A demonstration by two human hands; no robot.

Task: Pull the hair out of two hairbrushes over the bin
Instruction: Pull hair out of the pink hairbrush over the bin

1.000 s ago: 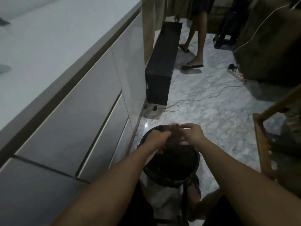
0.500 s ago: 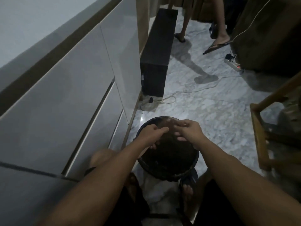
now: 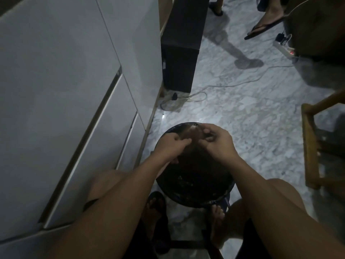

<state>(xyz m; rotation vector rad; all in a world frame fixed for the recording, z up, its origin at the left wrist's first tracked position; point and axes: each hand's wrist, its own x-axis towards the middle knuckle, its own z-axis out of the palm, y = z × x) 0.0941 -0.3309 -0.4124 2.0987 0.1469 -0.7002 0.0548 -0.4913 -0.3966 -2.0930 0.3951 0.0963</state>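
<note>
A round black bin (image 3: pixel 194 203) with a dark liner stands on the marble floor between my feet. Both my hands hover over its far rim. My left hand (image 3: pixel 172 146) has its fingers curled round the dark hairbrush (image 3: pixel 192 132), of which only a brownish patch shows between the hands. My right hand (image 3: pixel 217 142) pinches at the hair on the brush with curled fingertips. The dim light hides the brush's handle and bristles. Small scraps lie inside the bin.
White drawer fronts (image 3: pixel 74 100) run close along the left. A black box (image 3: pixel 181 53) stands ahead by a looped cable (image 3: pixel 224 86). A power strip (image 3: pixel 283 47) lies far right. A wooden chair frame (image 3: pixel 309 146) is on the right. Another person's sandalled foot (image 3: pixel 265 28) steps at the top.
My head has tilted down, so the countertop has left the view and my knees and feet show. Both hands stay together over the bin. The other person has stepped to the right.
</note>
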